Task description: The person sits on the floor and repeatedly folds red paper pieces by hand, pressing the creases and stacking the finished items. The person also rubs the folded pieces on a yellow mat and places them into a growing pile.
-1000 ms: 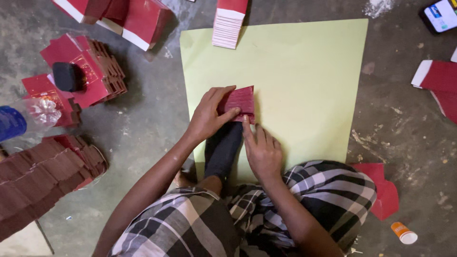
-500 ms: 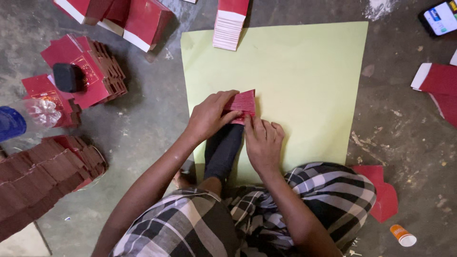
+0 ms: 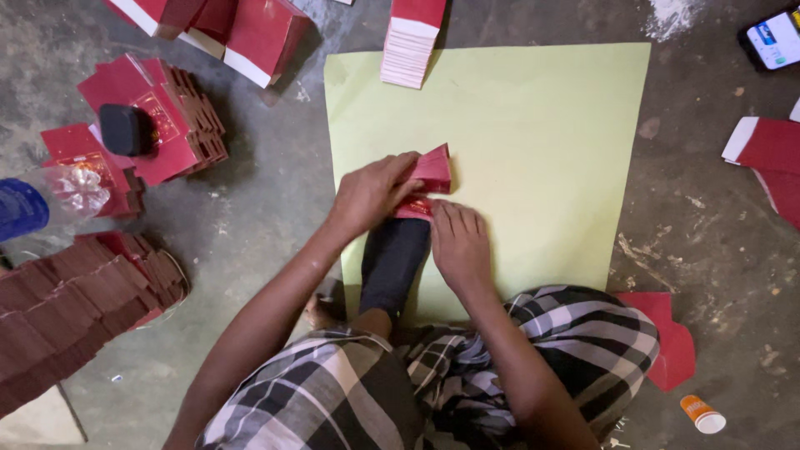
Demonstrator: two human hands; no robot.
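Two hands are seen at work on a small red folded card (image 3: 427, 177) lying on a pale green sheet (image 3: 542, 150) spread on the concrete floor (image 3: 258, 208). The card is pinched at its left edge by the left hand (image 3: 371, 193), whose fingers are closed on it, so that one flap is raised. The right hand (image 3: 458, 242) is laid flat just below, with its fingertips pressed on the card's lower part; its grip is not closed round anything. A dark sock-covered foot (image 3: 392, 265) is rested on the sheet between the two wrists.

No container with visible contents can be made out; a blue-capped plastic bottle (image 3: 37, 200) lies at the left edge, and an orange and white cup (image 3: 702, 413) is tipped over at lower right. Stacks of red cards (image 3: 179, 112) are heaped on the left, and a white-edged stack (image 3: 410, 42) sits at the sheet's top.

Compared with half a second ago, the card's flap has been lifted higher and more pointed.
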